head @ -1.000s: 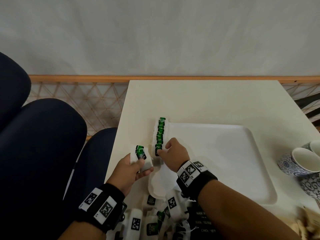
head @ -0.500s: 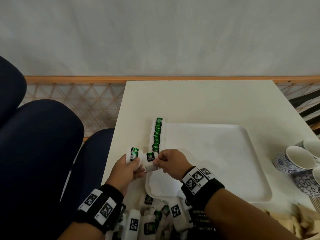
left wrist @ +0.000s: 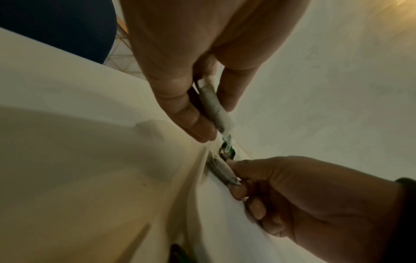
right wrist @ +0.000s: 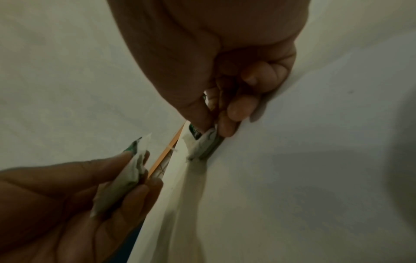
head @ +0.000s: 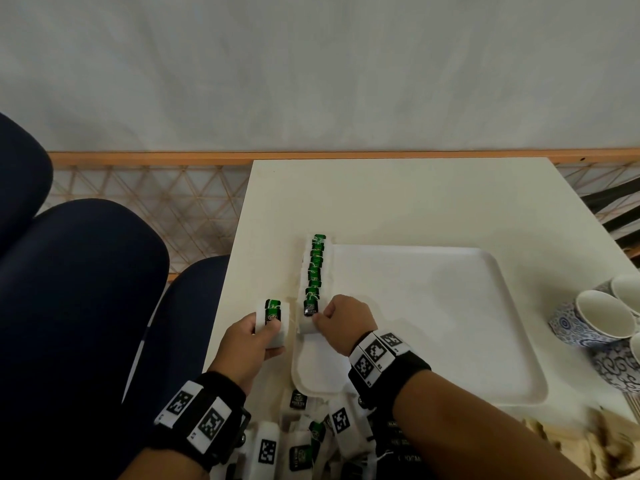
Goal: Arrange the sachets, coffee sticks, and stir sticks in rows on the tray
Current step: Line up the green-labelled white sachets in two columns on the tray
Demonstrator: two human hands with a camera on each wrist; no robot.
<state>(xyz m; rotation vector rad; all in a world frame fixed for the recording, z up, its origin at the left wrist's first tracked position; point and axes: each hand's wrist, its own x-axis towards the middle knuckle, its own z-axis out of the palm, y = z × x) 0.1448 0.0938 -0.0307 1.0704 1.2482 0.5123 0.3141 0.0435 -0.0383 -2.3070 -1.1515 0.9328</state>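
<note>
Half a second back the two hands met over one sachet at the tray's corner; now they have parted — the right hand [head: 341, 318] has carried that sachet [head: 310, 315] onto the near end of the row [head: 314, 271], and the left hand [head: 247, 344] has drawn back toward centre-left of the frame. The right thumb and forefinger pinch the sachet's lower edge, the other fingers curled under, pressing it down against the left rim of the tray [head: 485, 341] so that it overlaps its neighbour like the rest, green labels stacked in a line running up the frame. My guess is the pinch stays low so the label faces up and lines up with the others. The left hand grips a spare sachet [head: 273, 322] between thumb and fingers, upright and just left of the row — held close, I judge, as the next one to hand over. More sachets lie in a loose pile [head: 304, 441] at the bottom centre, between the two wrists.

Most of the tray is bare white. It sits on a pale table [head: 415, 202] that fills the middle right of the frame; blue-patterned cups [head: 595, 320] cluster at the right edge. Dark blue cushions [head: 79, 306] fill the left, a wooden lattice rail [head: 149, 199] runs behind them, and a plain grey wall [head: 311, 71] covers the upper half.
</note>
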